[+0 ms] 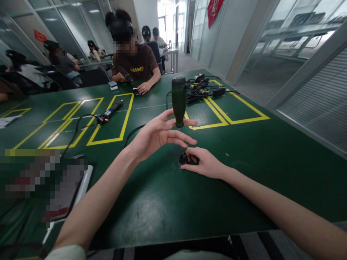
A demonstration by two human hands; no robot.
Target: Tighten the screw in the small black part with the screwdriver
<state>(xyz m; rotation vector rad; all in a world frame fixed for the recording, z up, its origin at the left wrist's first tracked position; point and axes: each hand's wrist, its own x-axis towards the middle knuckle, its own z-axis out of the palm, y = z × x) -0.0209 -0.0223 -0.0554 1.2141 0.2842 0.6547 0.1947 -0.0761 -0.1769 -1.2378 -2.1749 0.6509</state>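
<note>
A screwdriver [179, 99] with a dark green handle stands upright, its thin shaft running down to a small black part on the table. My left hand [155, 135] is loosely at the handle; the thumb and index finger pass behind it, while the other fingers stretch out to the right. Thumb and fingers of my right hand [207, 162] are closed around the small black part [183, 157], which has a short metallic cylinder on it. Its exact kind is too small to make out, and the screwdriver's tip is hard to see.
On the green table [151, 216], yellow tape [124, 124] marks rectangles. A corded electric screwdriver [110, 112] lies left, a bundle of black cables [200, 88] back right. A partly blurred tray-like object [84, 187] is near left. Across the table sits a co-worker [138, 61] holding a tool.
</note>
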